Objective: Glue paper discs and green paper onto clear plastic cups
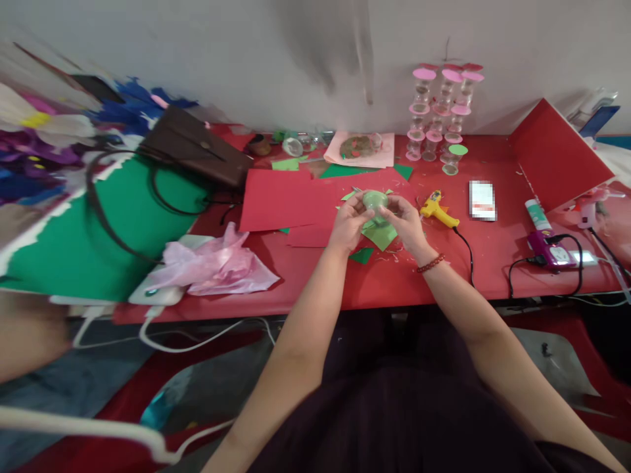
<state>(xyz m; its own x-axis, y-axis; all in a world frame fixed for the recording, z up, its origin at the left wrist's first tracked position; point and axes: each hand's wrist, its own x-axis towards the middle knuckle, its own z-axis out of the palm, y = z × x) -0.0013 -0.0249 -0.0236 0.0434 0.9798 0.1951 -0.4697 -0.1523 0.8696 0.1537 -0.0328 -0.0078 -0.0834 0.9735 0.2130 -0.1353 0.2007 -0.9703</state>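
Note:
Between my two hands is a small cup-shaped piece (pixel 376 199) with a round pale green top. My left hand (pixel 349 222) grips its left side and my right hand (pixel 405 221) its right side, thumbs toward me. My fingers hide much of its lower part. Under it lie green paper scraps (pixel 382 237) and red paper sheets (pixel 280 199). A yellow hot glue gun (pixel 440 210) rests just right of my right hand, its black cord running to the table's front edge.
Stacked see-through cups with pink discs (pixel 434 110) stand against the wall; a green-topped cup (pixel 450 159) is beside them. Rightward lie a phone (pixel 482 200), a glue stick (pixel 538 215) and a purple power socket (pixel 551 251). A pink plastic bag (pixel 227 263) and brown handbag (pixel 197 144) are left.

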